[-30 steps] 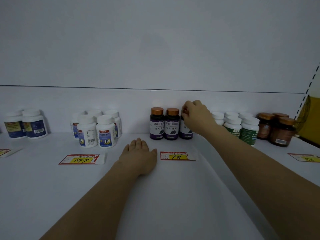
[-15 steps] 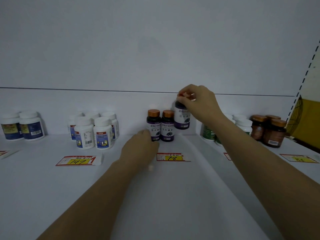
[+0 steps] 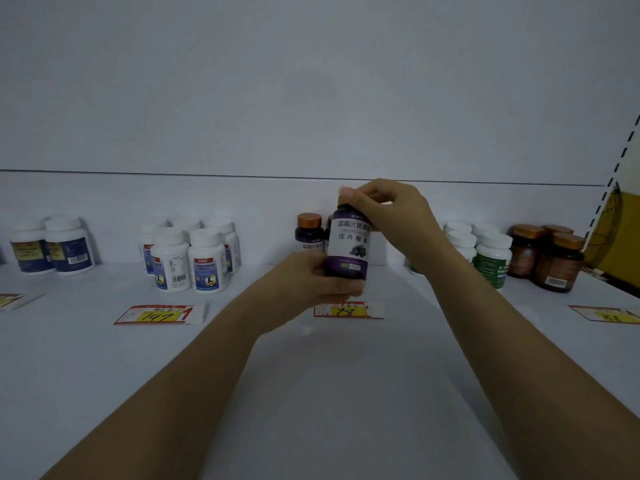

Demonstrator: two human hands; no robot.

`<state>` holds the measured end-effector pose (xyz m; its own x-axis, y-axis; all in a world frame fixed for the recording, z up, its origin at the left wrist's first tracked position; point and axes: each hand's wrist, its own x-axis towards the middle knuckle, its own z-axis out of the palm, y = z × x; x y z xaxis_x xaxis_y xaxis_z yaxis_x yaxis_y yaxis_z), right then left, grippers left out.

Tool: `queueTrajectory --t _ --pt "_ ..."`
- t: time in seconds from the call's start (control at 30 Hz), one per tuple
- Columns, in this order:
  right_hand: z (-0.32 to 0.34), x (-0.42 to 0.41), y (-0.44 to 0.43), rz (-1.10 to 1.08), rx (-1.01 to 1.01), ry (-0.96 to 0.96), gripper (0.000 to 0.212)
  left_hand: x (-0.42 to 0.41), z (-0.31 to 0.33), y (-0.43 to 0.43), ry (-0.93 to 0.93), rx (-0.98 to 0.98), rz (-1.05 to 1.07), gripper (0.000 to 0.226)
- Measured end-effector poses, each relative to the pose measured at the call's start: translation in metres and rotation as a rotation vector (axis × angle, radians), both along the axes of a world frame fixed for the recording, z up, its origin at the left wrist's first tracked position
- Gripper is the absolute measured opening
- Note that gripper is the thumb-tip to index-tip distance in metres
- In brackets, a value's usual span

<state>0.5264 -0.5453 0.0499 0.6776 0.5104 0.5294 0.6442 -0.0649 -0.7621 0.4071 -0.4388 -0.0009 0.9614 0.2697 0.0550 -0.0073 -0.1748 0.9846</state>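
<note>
A dark purple bottle (image 3: 349,247) with a white and purple label is held upright above the white shelf (image 3: 311,393), in front of me. My right hand (image 3: 391,216) grips it from above, fingers curled round its copper cap, which they hide. My left hand (image 3: 311,278) holds the bottle's lower part from the left and below. Behind it, at the back of the shelf, stands a matching purple bottle (image 3: 309,233) with a copper cap; another one is mostly hidden.
White bottles with blue labels stand at far left (image 3: 52,247) and left of centre (image 3: 194,258). White bottles with green labels (image 3: 491,258) and brown jars (image 3: 554,258) stand at right. Price tags (image 3: 159,314) (image 3: 348,310) (image 3: 609,315) lie on the shelf.
My right hand lifted the purple bottle off the back row and brought it forward. My left hand rose from the shelf and took hold of the bottle's lower part.
</note>
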Motion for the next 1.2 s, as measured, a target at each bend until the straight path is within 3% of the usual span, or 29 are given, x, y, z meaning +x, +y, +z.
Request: queueTrajectory --t 0.17,0.4,0.47,0.6,0.67,0.83,0.93,1.1,1.2 --pt "0.000 0.005 -0.009 0.118 0.034 0.113 0.032 -0.001 0.000 -0.001 -0.027 -0.243 -0.132 0.040" --pt "-0.002 0.004 -0.011 0.114 0.059 0.100 0.026 -0.002 0.000 -0.003 -0.023 -0.300 -0.140 0.043" --pt "0.000 0.002 -0.012 0.151 0.085 0.123 0.026 -0.002 0.000 -0.005 -0.055 -0.193 -0.066 0.044" --pt "0.006 -0.002 -0.009 0.181 0.079 0.122 0.030 0.002 0.002 -0.008 -0.172 0.209 0.274 0.049" --pt "0.007 -0.003 -0.006 0.186 0.101 0.154 0.027 0.002 0.002 -0.008 -0.201 0.255 0.326 0.052" --pt "0.006 0.002 -0.013 0.330 0.199 0.244 0.021 -0.001 0.007 -0.004 -0.130 -0.141 0.055 0.052" --pt "0.004 0.004 -0.014 0.385 0.211 0.278 0.020 -0.002 0.007 -0.003 -0.203 -0.223 0.031 0.042" --pt "-0.001 -0.005 -0.005 0.265 0.099 0.120 0.019 0.001 0.001 -0.002 -0.257 0.152 0.321 0.055" --pt "0.000 -0.009 -0.004 0.297 0.135 0.180 0.025 0.000 0.001 -0.004 -0.307 0.196 0.340 0.057"
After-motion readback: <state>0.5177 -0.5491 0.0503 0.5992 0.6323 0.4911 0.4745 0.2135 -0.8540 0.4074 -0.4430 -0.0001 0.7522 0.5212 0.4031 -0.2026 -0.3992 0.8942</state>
